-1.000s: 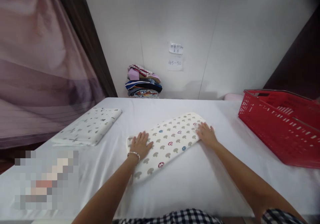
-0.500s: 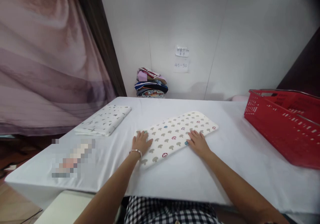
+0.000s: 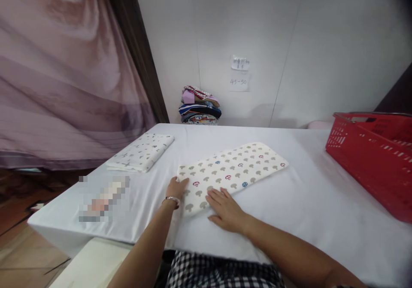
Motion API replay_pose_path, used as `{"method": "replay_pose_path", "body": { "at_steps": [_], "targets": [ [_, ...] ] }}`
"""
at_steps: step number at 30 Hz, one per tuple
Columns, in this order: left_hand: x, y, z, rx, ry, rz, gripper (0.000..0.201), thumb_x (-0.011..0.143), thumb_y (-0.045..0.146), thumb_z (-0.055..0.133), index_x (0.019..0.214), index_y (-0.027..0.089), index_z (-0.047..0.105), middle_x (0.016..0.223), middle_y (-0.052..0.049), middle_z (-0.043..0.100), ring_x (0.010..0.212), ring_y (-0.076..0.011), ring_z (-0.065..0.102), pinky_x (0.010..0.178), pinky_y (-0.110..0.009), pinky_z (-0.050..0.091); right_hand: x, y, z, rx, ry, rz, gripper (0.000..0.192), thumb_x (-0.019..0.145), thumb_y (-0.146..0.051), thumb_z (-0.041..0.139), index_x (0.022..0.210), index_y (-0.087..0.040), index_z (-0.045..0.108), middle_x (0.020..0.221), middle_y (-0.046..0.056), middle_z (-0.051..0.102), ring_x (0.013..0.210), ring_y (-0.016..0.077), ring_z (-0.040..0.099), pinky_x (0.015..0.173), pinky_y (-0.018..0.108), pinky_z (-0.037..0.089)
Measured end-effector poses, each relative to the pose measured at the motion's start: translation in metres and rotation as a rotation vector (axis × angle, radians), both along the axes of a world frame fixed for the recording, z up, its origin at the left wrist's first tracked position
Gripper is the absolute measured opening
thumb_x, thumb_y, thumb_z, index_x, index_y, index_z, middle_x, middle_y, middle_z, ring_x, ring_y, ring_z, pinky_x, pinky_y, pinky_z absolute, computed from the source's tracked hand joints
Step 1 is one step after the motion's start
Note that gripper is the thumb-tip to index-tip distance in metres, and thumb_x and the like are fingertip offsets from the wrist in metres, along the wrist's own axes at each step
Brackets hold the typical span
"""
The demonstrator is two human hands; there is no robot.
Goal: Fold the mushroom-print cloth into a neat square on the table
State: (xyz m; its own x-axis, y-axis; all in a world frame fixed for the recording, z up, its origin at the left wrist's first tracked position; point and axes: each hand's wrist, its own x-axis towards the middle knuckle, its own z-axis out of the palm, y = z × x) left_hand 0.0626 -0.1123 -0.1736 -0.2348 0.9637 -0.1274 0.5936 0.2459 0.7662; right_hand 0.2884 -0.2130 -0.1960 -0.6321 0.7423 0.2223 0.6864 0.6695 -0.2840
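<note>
A folded white cloth [image 3: 225, 172] printed with grey, red and blue mushrooms lies slanted on the white-covered table [image 3: 309, 202]. My left hand [image 3: 176, 190], with a bracelet at its wrist, is at the cloth's left end. Its thumb is spread onto the top, apart from the fingers, which are partly hidden along the edge. Flat and with fingers stretched out, my right hand [image 3: 227, 210] rests across the cloth's near edge, palm partly over the table.
Another folded white printed cloth [image 3: 141, 153] lies at the table's left, with a pixelated patch [image 3: 104, 200] in front. A red basket [image 3: 370, 163] stands at the right. Beyond the far edge is a pile of folded fabrics [image 3: 200, 107], against a wall with paper notes [image 3: 238, 82].
My right hand has slid left along the near edge towards the cloth's lower left corner. My left hand has drawn back slightly to the left end. The view has shifted a little.
</note>
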Motion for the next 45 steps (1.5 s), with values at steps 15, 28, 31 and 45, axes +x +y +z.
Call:
{"method": "replay_pose_path", "body": {
  "at_steps": [15, 28, 31, 45],
  "targets": [
    [0.033, -0.057, 0.059, -0.386, -1.178, 0.023, 0.029, 0.078, 0.026, 0.057, 0.1, 0.008, 0.061, 0.079, -0.011, 0.07, 0.073, -0.0234, 0.068, 0.07, -0.035, 0.055, -0.027, -0.009, 0.009, 0.225, 0.245, -0.154, 0.067, 0.08, -0.019, 0.05, 0.143, -0.018, 0.026, 0.13, 0.015, 0.048, 0.118, 0.0267, 0.045, 0.097, 0.046, 0.039],
    [0.043, -0.095, 0.078, -0.267, -1.182, -0.036, 0.027, 0.08, 0.029, 0.055, 0.101, 0.012, 0.06, 0.077, -0.008, 0.068, 0.073, -0.0219, 0.066, 0.065, -0.032, 0.054, -0.027, -0.038, 0.015, 0.053, 0.692, -0.202, 0.055, 0.079, -0.029, 0.054, 0.133, -0.023, 0.045, 0.128, 0.008, 0.055, 0.115, 0.0244, 0.053, 0.097, 0.044, 0.044],
    [0.051, -0.084, 0.091, -0.204, -1.163, -0.2, 0.027, 0.081, 0.037, 0.056, 0.092, 0.013, 0.06, 0.075, -0.007, 0.067, 0.064, -0.0177, 0.063, 0.057, -0.028, 0.052, -0.015, -0.025, 0.032, -0.223, 1.038, -0.334, 0.04, 0.075, -0.029, 0.059, 0.115, -0.022, 0.061, 0.108, 0.005, 0.067, 0.098, 0.0234, 0.062, 0.086, 0.04, 0.051],
    [0.13, -0.037, 0.005, 0.028, -0.377, -0.511, 0.015, 0.072, 0.033, 0.058, 0.07, 0.018, 0.058, 0.07, -0.001, 0.062, 0.072, -0.016, 0.058, 0.067, -0.028, 0.047, 0.174, 0.079, 0.016, -0.503, 1.676, -1.058, 0.03, 0.078, -0.03, 0.057, 0.105, -0.015, 0.055, 0.105, 0.012, 0.066, 0.099, 0.0245, 0.063, 0.078, 0.038, 0.056]
  ]
}}
